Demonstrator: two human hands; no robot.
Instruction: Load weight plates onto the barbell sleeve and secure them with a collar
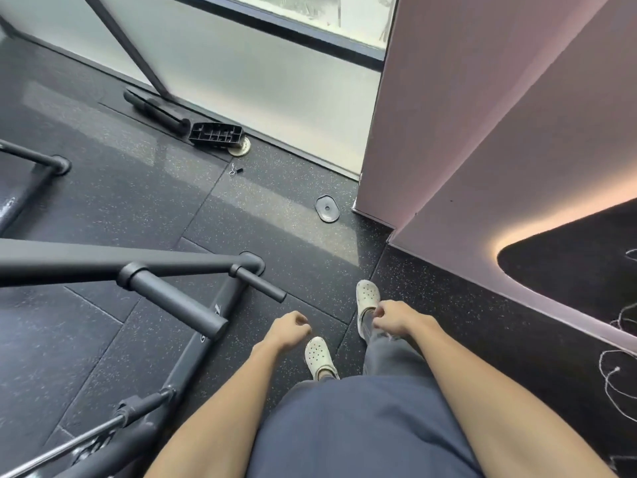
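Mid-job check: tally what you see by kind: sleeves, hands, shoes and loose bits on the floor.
Bare sleeves: 2 (near sleeve, far sleeve)
Hands, both empty: 2 (left hand, right hand)
White clogs: 2 (left clog, right clog)
Loose floor bits: 5 (oval disc, ribbed black part, round disc, wire clip, small black piece)
Total: 11

Legible text, numbers, brands: none.

1. Black machine base rail (193, 360) on the floor: a small white mark near its far end and a pale round emblem nearer the camera, both too small to read.
2. Lower-left frame bar (100, 439): whitish label patch, blurred, unreadable.
3. Dark wall panel (568, 270), right side: white chalk-like scribbles (620, 374), loops and curls only, with no letters or digits that can be made out.
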